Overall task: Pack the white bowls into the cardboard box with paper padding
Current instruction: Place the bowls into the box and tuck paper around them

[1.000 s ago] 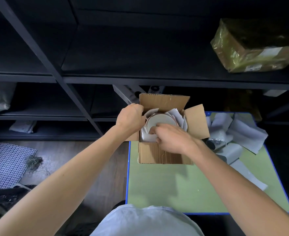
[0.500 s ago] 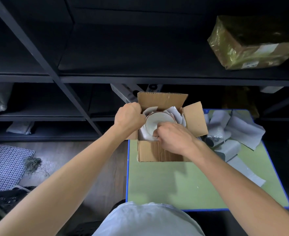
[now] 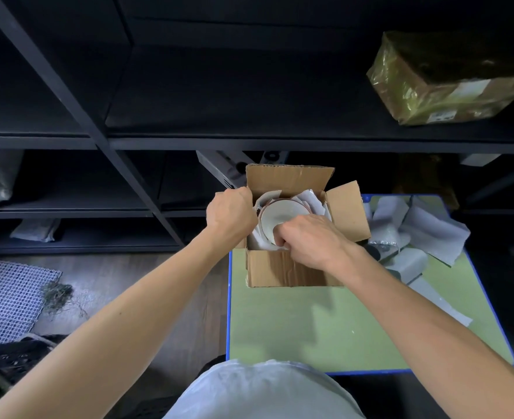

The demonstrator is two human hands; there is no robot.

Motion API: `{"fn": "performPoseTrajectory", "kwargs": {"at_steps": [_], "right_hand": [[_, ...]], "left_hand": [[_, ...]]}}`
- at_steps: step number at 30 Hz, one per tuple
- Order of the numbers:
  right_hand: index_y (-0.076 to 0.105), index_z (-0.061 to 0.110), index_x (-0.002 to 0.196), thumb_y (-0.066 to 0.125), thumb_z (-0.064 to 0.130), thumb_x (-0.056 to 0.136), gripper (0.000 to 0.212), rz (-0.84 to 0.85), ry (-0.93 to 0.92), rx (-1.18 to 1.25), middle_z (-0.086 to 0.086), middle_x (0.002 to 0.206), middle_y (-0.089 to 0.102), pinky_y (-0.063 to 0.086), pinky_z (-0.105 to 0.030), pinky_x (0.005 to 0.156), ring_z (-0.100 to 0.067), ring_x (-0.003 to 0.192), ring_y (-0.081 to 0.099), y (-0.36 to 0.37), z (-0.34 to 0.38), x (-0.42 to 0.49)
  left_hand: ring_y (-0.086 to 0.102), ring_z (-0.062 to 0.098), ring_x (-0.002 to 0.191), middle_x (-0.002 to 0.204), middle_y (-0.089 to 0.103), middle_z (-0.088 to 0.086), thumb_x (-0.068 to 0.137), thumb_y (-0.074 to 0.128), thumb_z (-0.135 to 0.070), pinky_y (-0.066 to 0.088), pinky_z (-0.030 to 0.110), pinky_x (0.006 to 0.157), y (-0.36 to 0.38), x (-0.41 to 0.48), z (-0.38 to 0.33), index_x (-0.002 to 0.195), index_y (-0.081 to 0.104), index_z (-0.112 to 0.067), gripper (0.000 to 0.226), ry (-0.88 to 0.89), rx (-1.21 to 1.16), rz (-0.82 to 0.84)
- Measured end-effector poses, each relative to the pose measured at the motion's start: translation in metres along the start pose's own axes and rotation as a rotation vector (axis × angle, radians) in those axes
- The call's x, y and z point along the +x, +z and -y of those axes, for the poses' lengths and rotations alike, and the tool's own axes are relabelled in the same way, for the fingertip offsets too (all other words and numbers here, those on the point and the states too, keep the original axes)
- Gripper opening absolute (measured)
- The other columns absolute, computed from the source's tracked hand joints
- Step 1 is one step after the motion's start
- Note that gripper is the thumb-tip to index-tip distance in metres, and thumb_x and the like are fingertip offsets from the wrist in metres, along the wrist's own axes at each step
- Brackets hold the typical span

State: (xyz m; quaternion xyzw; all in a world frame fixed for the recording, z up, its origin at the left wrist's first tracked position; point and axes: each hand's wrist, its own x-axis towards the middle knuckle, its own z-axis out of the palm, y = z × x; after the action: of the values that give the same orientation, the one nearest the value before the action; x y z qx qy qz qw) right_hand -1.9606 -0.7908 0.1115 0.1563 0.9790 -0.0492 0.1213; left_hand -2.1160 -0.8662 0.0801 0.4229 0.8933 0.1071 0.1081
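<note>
Head camera looks down on the cardboard box (image 3: 280,270) at the green table's (image 3: 310,328) 11 o'clock corner, flaps open, with a white bowl (image 3: 280,213) nested in paper padding (image 3: 313,204) inside. The left hand (image 3: 230,214) curls around the box's wall at the bowl's 9 o'clock, while the right hand (image 3: 310,240) pinches the bowl's rim at 5 o'clock. Loose paper sheets (image 3: 431,228) lie at the box's 3 o'clock.

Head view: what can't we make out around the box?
All head view.
Right hand grip: fingertips hidden under its own knuckles; what it holds is unclear.
Bowl count: the top white bowl and paper padding hide anything beneath in the cardboard box.
Wrapped parcel label: too small to read.
</note>
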Motion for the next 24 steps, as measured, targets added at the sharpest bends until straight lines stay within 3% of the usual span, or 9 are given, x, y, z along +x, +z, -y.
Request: {"fn": "performPoseTrajectory", "kwargs": {"at_steps": [12, 15, 18, 20, 24], "right_hand": [[0.070, 0.024, 0.106, 0.048, 0.009, 0.091, 0.031, 0.000, 0.044, 0.157, 0.001, 0.102, 0.071, 0.034, -0.031, 0.068, -0.026, 0.100, 0.062, 0.006, -0.011, -0.002], [0.068, 0.024, 0.089, 0.051, 0.017, 0.094, 0.019, 0.038, 0.016, 0.217, 0.005, 0.090, 0.070, 0.044, -0.034, 0.069, -0.022, 0.090, 0.062, 0.009, -0.005, -0.002], [0.052, 0.025, 0.073, 0.051, 0.010, 0.091, 0.024, 0.040, 0.032, 0.221, 0.007, 0.072, 0.056, 0.037, -0.033, 0.061, -0.022, 0.078, 0.052, 0.013, -0.003, -0.001], [0.049, 0.025, 0.073, 0.052, 0.007, 0.089, 0.024, 0.011, 0.020, 0.163, 0.009, 0.070, 0.049, 0.029, -0.032, 0.060, -0.021, 0.076, 0.049, 0.013, -0.004, -0.001], [0.061, 0.016, 0.083, 0.053, 0.003, 0.085, 0.015, -0.035, -0.031, 0.054, 0.001, 0.080, 0.061, 0.031, -0.032, 0.061, -0.025, 0.080, 0.057, 0.014, -0.003, -0.002]], "left_hand": [[0.055, 0.027, 0.094, 0.097, 0.062, 0.007, 0.094, 0.053, -0.022, 0.041, 0.032, 0.065, 0.010, -0.003, -0.001, 0.094, 0.067, -0.011, 0.018, 0.032, 0.066, -0.081], [0.055, 0.028, 0.094, 0.100, 0.060, 0.009, 0.096, 0.052, -0.026, 0.043, 0.034, 0.067, 0.007, -0.002, -0.001, 0.096, 0.067, -0.010, 0.022, 0.043, 0.078, -0.074], [0.058, 0.028, 0.090, 0.098, 0.061, 0.008, 0.096, 0.051, -0.030, 0.047, 0.035, 0.066, 0.003, -0.003, -0.002, 0.094, 0.068, -0.011, 0.026, 0.049, 0.050, -0.046], [0.060, 0.027, 0.085, 0.095, 0.062, 0.006, 0.094, 0.053, -0.028, 0.051, 0.035, 0.067, 0.000, -0.002, -0.001, 0.092, 0.068, -0.011, 0.023, 0.044, 0.024, -0.031], [0.061, 0.026, 0.085, 0.091, 0.064, 0.003, 0.091, 0.057, -0.018, 0.054, 0.037, 0.068, 0.001, -0.001, 0.002, 0.090, 0.070, -0.011, 0.014, 0.027, 0.018, -0.023]]}}
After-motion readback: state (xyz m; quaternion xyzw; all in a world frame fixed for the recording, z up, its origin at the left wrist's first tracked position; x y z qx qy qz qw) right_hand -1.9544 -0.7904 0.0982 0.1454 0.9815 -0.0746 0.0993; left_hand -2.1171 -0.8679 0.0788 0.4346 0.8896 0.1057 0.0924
